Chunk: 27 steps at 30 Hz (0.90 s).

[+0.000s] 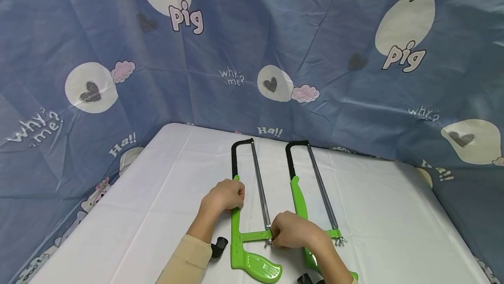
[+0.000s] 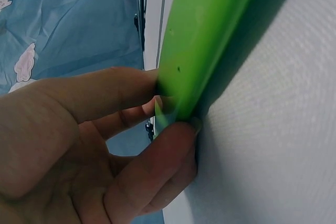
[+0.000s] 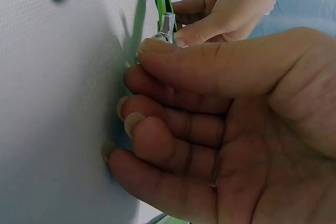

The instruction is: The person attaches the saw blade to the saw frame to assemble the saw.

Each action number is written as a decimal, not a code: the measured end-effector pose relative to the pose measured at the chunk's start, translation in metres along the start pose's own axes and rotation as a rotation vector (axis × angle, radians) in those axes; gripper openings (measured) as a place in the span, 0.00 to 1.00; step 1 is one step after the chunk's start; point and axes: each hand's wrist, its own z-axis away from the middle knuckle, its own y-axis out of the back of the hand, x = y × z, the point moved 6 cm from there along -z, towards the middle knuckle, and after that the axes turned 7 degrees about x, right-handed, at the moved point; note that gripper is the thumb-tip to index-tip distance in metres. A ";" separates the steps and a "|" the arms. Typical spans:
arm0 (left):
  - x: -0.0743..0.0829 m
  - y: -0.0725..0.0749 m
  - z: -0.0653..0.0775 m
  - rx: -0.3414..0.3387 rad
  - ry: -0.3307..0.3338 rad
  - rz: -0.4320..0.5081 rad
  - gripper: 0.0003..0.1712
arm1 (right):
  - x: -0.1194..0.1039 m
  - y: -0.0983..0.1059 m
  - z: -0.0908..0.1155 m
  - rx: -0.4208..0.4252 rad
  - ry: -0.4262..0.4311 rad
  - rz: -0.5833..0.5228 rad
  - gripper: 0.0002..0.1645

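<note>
Two hacksaws with green handles and black front bows lie side by side. My left hand (image 1: 225,194) grips the green frame of the left hacksaw (image 1: 261,268), thumb and fingers on either side of the bar (image 2: 205,40) in the left wrist view. At that saw's near blade end is my right hand (image 1: 293,230), whose thumb and index finger pinch the silver wing nut (image 3: 167,22); the other fingers are curled loosely. The right hacksaw (image 1: 300,201) lies partly under my right forearm, its own wing nut (image 1: 341,241) showing beyond the hand.
A white cloth covers the table (image 1: 157,218). Blue printed fabric (image 1: 244,47) hangs behind it and along its sides. Black wrist-camera parts (image 1: 219,247) show by both wrists. The right saw's blade (image 1: 323,185) lies just right of my right hand.
</note>
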 end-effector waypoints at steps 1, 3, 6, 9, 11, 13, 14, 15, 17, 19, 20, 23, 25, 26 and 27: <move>0.000 0.000 0.000 -0.001 0.003 0.002 0.10 | 0.000 0.000 0.000 -0.002 0.000 0.002 0.13; 0.000 0.000 0.001 -0.001 0.003 0.003 0.10 | 0.000 0.000 0.000 -0.007 -0.004 0.007 0.15; 0.001 0.000 0.002 0.004 0.002 0.005 0.10 | 0.000 0.000 0.000 -0.016 -0.020 0.002 0.21; 0.001 0.000 0.002 0.009 0.003 0.008 0.10 | -0.001 0.001 0.000 -0.014 -0.030 0.001 0.29; 0.001 0.000 0.002 0.007 0.006 0.010 0.10 | -0.002 0.001 0.000 -0.003 -0.029 0.001 0.32; 0.000 0.001 0.001 0.005 0.009 0.012 0.10 | -0.004 0.001 0.000 0.015 -0.024 0.011 0.34; 0.000 0.001 0.001 0.004 0.010 0.014 0.10 | -0.004 0.001 0.000 0.025 -0.026 0.012 0.35; 0.000 0.000 0.001 0.003 0.011 0.015 0.10 | -0.005 0.001 -0.001 0.034 -0.028 0.017 0.35; -0.001 0.000 0.000 0.001 0.013 0.015 0.10 | -0.005 0.000 -0.001 0.048 -0.034 0.027 0.35; -0.001 0.000 0.000 0.002 0.012 0.015 0.10 | -0.005 -0.001 -0.001 0.056 -0.041 0.036 0.34; -0.001 0.000 0.000 0.002 0.012 0.015 0.10 | -0.005 -0.001 -0.001 0.057 -0.044 0.040 0.34; -0.001 0.000 0.000 0.001 0.010 0.011 0.10 | -0.004 -0.001 -0.002 0.058 -0.048 0.052 0.33; -0.001 0.000 -0.001 -0.001 0.011 0.010 0.10 | -0.003 -0.002 -0.002 0.058 -0.052 0.061 0.32; -0.001 0.000 -0.001 -0.003 0.012 0.010 0.10 | -0.003 -0.002 -0.002 0.058 -0.055 0.065 0.31; -0.001 -0.001 -0.001 -0.005 0.013 0.009 0.10 | -0.003 -0.002 -0.002 0.059 -0.056 0.068 0.31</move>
